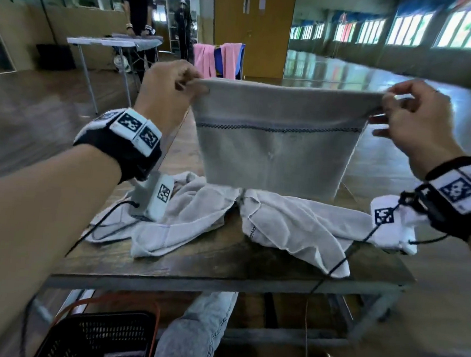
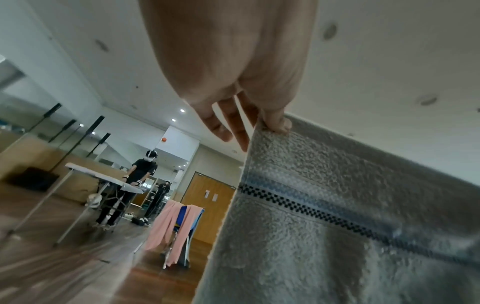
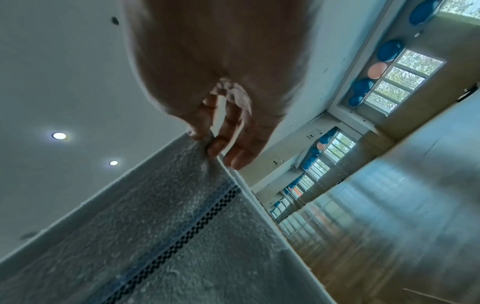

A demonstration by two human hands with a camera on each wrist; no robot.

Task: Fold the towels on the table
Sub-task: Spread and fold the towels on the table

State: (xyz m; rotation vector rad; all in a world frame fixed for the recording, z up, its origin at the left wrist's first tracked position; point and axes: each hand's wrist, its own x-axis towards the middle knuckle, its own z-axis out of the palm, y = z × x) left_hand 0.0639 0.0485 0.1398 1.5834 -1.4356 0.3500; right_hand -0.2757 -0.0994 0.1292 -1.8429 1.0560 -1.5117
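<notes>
Above the brown wooden table point(image 1: 222, 264), in the head view, a soft grey towel with a thin dark checked stripe point(image 1: 276, 150) hangs flat like a little curtain. The left hand point(image 1: 168, 88) pinches its top corner at 10 o'clock, and the right hand point(image 1: 414, 116) pinches the other top corner at 2 o'clock. All of the towel hangs below and between the two hands. Its bottom edge is just over two crumpled white towels point(image 1: 281, 224) lying on the table. A black plastic basket point(image 1: 97, 339) sits on the floor at 7 o'clock.

From the left wrist view, the left hand point(image 2: 233, 61) comes down from 12 o'clock. Its thumb presses the corner of the grey towel point(image 2: 337, 226), with the other fingers point(image 2: 221, 127) behind the cloth. The towel spreads away toward 4 o'clock.

From the right wrist view, the right hand point(image 3: 215, 72) also reaches down from 12 o'clock and nips the towel point(image 3: 168, 236) corner tight between thumb and finger. The cloth runs off toward 7 o'clock.
</notes>
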